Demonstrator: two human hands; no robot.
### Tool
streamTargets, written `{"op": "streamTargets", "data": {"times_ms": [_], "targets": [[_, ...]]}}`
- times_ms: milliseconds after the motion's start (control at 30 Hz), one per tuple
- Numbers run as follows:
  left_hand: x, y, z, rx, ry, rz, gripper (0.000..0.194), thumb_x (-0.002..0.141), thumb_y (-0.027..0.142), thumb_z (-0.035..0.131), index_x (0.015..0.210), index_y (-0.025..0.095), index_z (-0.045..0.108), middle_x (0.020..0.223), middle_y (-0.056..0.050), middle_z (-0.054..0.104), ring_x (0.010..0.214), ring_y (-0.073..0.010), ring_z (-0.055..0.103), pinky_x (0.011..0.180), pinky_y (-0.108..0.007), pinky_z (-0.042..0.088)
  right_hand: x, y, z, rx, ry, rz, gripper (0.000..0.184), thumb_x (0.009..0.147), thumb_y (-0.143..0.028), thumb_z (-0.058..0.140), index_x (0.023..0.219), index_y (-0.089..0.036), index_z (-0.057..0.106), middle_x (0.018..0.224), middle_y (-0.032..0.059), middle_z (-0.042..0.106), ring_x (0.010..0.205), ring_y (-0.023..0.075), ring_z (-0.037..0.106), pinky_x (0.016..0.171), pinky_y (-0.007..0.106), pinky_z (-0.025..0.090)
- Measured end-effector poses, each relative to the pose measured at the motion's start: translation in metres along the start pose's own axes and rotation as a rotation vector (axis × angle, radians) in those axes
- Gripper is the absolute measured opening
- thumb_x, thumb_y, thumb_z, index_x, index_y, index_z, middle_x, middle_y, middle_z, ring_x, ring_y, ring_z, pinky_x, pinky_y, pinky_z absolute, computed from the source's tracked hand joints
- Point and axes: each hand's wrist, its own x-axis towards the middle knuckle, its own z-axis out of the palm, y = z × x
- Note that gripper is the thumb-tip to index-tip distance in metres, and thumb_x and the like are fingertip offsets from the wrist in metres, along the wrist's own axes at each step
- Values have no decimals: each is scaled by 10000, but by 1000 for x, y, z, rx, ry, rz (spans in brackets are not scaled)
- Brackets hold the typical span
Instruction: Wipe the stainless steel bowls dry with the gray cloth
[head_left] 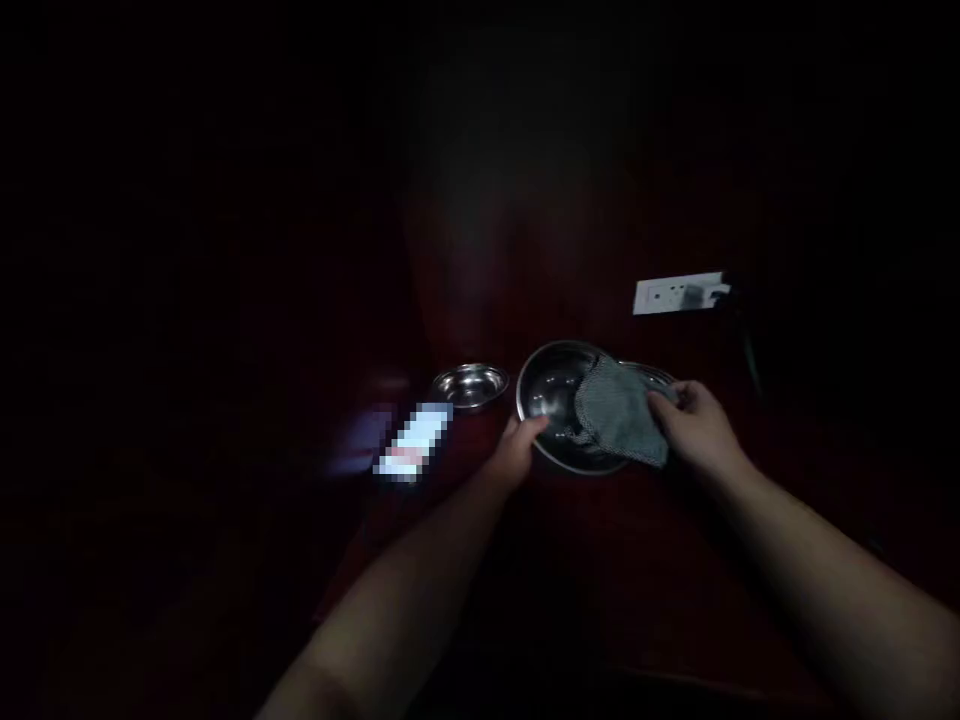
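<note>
A shiny metal bowl is tilted toward me in the middle of the head view. My left hand grips its near left rim, the thumb over the edge and the other fingers hidden behind. My right hand pinches a grey-green cloth between thumb and fingers. The cloth hangs across the right side of the bowl and covers part of its inside and rim.
A smaller metal bowl stands on the dark red surface to the left. Another metal rim shows behind the cloth. A lit, pixelated screen lies left of my left hand. Further back right is a white socket panel with something plugged in.
</note>
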Motion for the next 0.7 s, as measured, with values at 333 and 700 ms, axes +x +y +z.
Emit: {"op": "streamTargets", "data": {"times_ms": [333, 700], "targets": [[-17, 13, 19, 28, -41, 39, 422, 614, 317, 679, 996, 145, 621, 920, -60, 691, 900, -233, 631, 857, -368, 445, -5, -5, -14, -135, -3, -69, 213, 704, -415, 576, 692, -209, 521, 660, 33, 567, 576, 168, 505, 543, 309, 389], [-20, 16, 22, 149, -188, 137, 477, 669, 307, 648, 1113, 159, 557, 1087, -82, 643, 1049, -255, 572, 937, -399, 405, -11, -8, -6, -130, -270, -53, 300, 766, -488, 502, 817, -202, 579, 744, 65, 639, 648, 217, 594, 584, 335, 442]]}}
